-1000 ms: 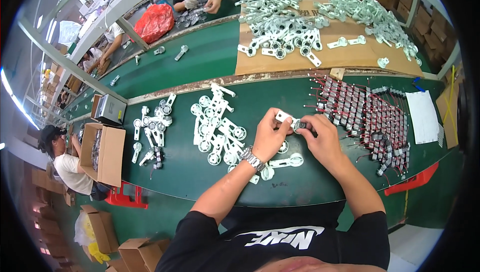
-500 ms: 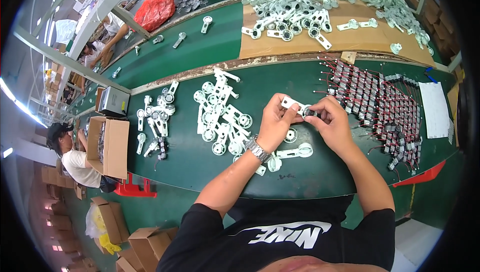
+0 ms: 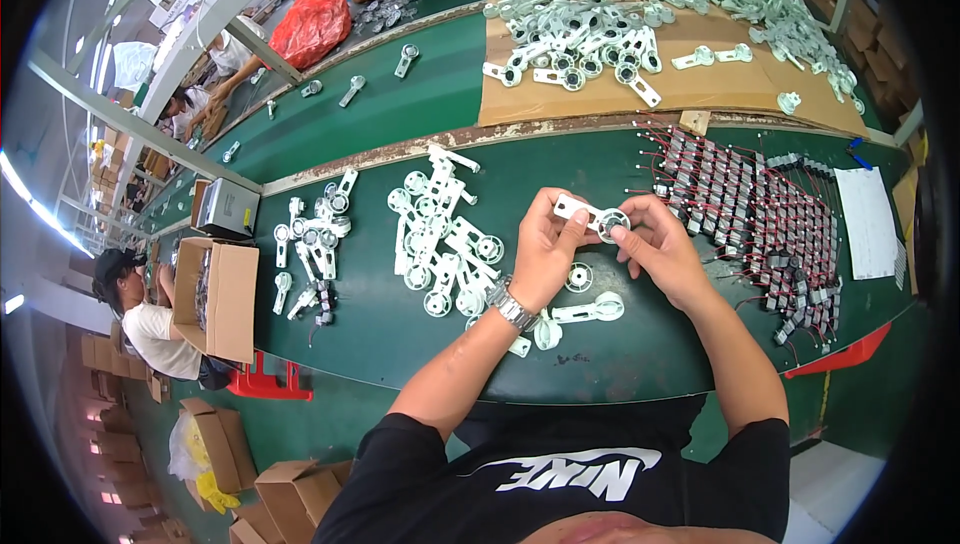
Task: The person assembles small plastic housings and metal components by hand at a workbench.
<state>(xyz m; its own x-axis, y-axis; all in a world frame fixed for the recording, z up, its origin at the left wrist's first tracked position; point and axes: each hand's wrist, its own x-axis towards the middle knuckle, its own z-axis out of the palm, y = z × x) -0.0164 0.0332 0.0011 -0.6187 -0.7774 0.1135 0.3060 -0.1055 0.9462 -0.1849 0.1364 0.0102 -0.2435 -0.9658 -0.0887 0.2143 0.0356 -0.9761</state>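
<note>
Right fingers (image 3: 648,208) shifted on pale part (image 3: 595,214); carton (image 3: 231,304) holds greyish items (image 3: 204,289).

Wired parts (image 3: 720,194) lie right of the housings (image 3: 430,229).

Pale ringed piece (image 3: 594,215) partly hidden by left grip (image 3: 546,247) and right grip (image 3: 660,247)

White plastic part (image 3: 592,214) had a flat arm with a small hole near its end and a round ring-shaped head, darker inside, finer detail too small to read. It sat slanted between the hands: arm toward upper left, gripped by the left hand (image 3: 546,246), ring at the right hand's (image 3: 662,252) thumb tip.
</note>
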